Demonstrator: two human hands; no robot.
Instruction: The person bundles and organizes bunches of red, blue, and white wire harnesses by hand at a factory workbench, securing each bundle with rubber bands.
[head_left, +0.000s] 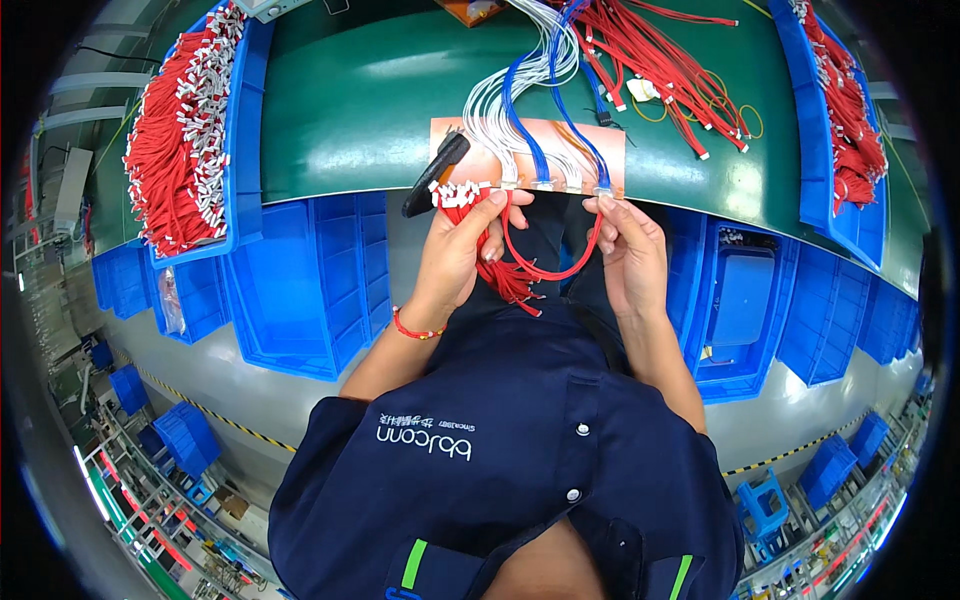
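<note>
My left hand [462,240] is closed round a bundle of red cables [512,283] whose white plugs [458,194] stick out past the fingers. One red cable [555,275] loops from there across to my right hand [632,245], which pinches its other end. Both cable ends are up against a row of small connectors along the near edge of an orange board [465,150]; whether they are plugged in cannot be made out. White wires [490,110] and blue wires [515,100] run back from those connectors. A black oblong object [437,174] lies beside my left hand.
On the green bench [360,110], more red cables [670,60] spread out at the back right. A blue bin of red cables [185,130] stands at the left, another [845,120] at the right. Blue bins [290,290] sit below the bench edge on both sides.
</note>
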